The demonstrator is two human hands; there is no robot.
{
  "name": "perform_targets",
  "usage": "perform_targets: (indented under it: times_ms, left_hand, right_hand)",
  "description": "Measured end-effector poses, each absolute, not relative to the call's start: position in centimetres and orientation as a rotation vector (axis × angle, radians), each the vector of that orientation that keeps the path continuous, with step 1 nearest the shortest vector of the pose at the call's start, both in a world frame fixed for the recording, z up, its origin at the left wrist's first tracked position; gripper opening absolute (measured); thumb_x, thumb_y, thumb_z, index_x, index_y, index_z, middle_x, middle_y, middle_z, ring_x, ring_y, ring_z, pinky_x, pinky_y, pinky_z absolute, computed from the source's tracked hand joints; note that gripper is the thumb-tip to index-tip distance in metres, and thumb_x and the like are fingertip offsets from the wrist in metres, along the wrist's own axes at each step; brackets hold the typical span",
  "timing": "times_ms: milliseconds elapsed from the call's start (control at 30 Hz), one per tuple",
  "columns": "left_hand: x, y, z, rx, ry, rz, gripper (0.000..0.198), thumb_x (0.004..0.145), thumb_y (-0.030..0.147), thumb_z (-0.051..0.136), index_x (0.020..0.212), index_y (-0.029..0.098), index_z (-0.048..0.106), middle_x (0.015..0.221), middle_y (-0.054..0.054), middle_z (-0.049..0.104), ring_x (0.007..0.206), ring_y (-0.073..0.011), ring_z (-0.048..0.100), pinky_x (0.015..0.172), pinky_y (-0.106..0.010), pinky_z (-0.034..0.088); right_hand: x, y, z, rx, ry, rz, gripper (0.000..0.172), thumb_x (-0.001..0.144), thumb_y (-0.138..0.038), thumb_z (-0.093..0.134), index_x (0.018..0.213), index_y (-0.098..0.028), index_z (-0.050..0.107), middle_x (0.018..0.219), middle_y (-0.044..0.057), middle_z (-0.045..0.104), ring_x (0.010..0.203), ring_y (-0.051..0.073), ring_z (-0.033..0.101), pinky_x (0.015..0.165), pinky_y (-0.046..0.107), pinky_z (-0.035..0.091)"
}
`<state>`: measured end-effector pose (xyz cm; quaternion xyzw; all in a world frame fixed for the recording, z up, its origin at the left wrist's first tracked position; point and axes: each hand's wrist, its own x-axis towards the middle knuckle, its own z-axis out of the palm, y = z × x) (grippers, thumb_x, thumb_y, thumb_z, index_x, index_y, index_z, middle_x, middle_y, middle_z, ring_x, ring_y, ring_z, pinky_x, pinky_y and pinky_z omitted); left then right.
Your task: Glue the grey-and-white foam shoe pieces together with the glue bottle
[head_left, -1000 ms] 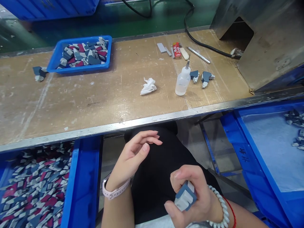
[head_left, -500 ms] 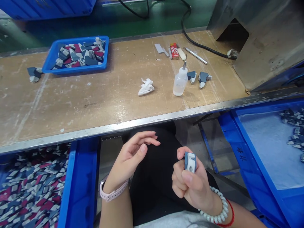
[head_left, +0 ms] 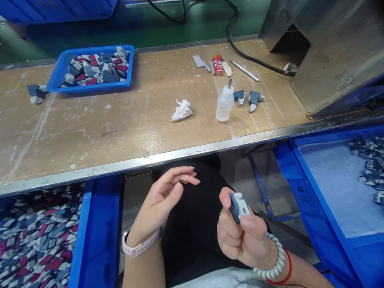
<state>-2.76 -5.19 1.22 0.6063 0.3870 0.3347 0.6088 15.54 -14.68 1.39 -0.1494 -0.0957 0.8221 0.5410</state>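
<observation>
Between the thumb and fingers of my right hand (head_left: 244,232) is a small blue-grey and white plastic part (head_left: 239,207), with a dark hole in its white face. My left hand (head_left: 163,196) hovers over my lap with its fingers stretched out and nothing in it. The two hands are apart. On the bench beyond them stand a clear squeeze bottle (head_left: 225,103) with a metal needle tip and a crumpled white tissue (head_left: 182,110). Two similar blue-grey parts (head_left: 254,100) lie just right of the bottle.
A blue tray (head_left: 90,89) of mixed parts sits at the back left of the bench. Blue bins flank my lap: the left bin (head_left: 81,232) is full of parts, the right bin (head_left: 327,192) is lined. A metal housing (head_left: 333,60) stands at right, near a pen-like knife (head_left: 244,71).
My right hand has turned the plastic part, so more of its blue-grey side shows. My left hand keeps its pose. The whole view has shifted slightly.
</observation>
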Motion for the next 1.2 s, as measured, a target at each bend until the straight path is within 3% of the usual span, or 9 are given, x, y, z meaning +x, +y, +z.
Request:
perform_targets:
  times_ms: [233,433,767,867,967,1200]
  left_hand:
    - [-2.7,-5.2,1.2,1.400,0.879,0.779,0.031,0.101,0.042,0.056,0.125,0.025,0.065,0.103,-0.006,0.075,0.112,-0.0224,0.066,0.102,-0.029,0.047]
    - [-2.7,-5.2,1.0,1.398,0.866,0.775,0.030,0.102,0.042,0.055,0.126,0.027,0.064,0.103,-0.003,0.075,0.115,-0.0190,0.064,0.104,-0.024,0.045]
    - [-2.9,-5.2,0.8,1.404,0.864,0.774,0.030,0.102,0.042,0.054,0.126,0.026,0.063,0.103,-0.004,0.075,0.118,-0.0193,0.063,0.105,-0.024,0.045]
    - [-2.9,-5.2,0.8,1.412,0.864,0.766,0.029,0.103,0.042,0.054,0.126,0.027,0.063,0.103,-0.002,0.075,0.118,-0.0169,0.062,0.106,-0.022,0.043]
    - [-2.9,-5.2,0.8,1.417,0.862,0.765,0.030,0.103,0.043,0.054,0.127,0.028,0.063,0.103,-0.001,0.075,0.119,-0.0163,0.062,0.107,-0.021,0.043]
    - [-2.9,-5.2,0.7,1.423,0.859,0.766,0.029,0.103,0.043,0.054,0.127,0.029,0.063,0.103,-0.001,0.075,0.118,-0.0160,0.062,0.106,-0.021,0.044]
  right_hand:
    - [15.7,-13.7,1.2,-0.298,0.120,2.105,0.050,0.082,-0.072,0.065,0.095,-0.024,0.060,0.052,-0.012,0.022,0.044,0.006,0.010,0.040,0.016,0.017]
    - [15.6,-13.4,1.2,-0.299,0.375,2.094,0.031,0.083,-0.045,0.077,0.091,-0.020,0.062,0.057,-0.011,0.023,0.046,0.006,0.016,0.040,0.014,0.018]
    - [14.8,-11.9,2.0,-0.386,0.759,1.933,0.042,0.062,-0.021,0.093,0.081,-0.015,0.056,0.061,-0.013,0.014,0.044,0.001,0.020,0.037,0.012,0.018]
    - [14.9,-11.7,2.3,-0.390,0.835,1.905,0.025,0.083,-0.029,0.076,0.080,-0.015,0.056,0.061,-0.012,0.014,0.041,0.002,0.019,0.035,0.012,0.017]
    - [15.0,-11.6,2.6,-0.417,0.902,1.878,0.040,0.104,-0.041,0.039,0.079,-0.014,0.055,0.059,-0.011,0.014,0.039,0.002,0.019,0.033,0.011,0.015]
    - [14.9,-11.5,2.9,-0.438,0.905,1.882,0.055,0.107,-0.050,0.027,0.077,-0.013,0.055,0.057,-0.011,0.015,0.038,0.002,0.019,0.032,0.011,0.016]
